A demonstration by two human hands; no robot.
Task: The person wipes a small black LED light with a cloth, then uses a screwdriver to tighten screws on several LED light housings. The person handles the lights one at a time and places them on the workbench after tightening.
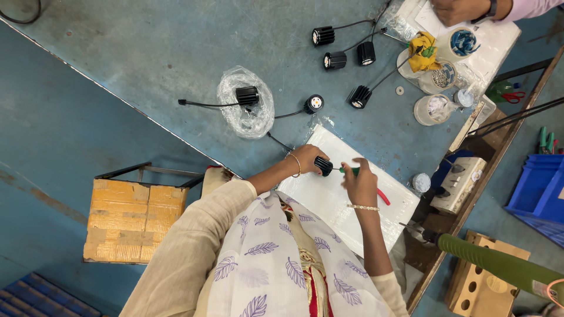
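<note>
Over the white foam sheet (335, 199), the left hand (308, 158) was closed around a small black finned lamp housing (323, 165) while the right hand (359, 183) gripped a green-handled screwdriver (351, 171) driven into it; holding tool and housing in line seemed wise.

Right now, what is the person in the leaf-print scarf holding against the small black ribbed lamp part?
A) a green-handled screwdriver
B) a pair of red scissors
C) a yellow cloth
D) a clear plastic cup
A: the right hand grips a green-handled screwdriver whose tip meets the black ribbed lamp part held in the left hand, above the white sheet.
</note>
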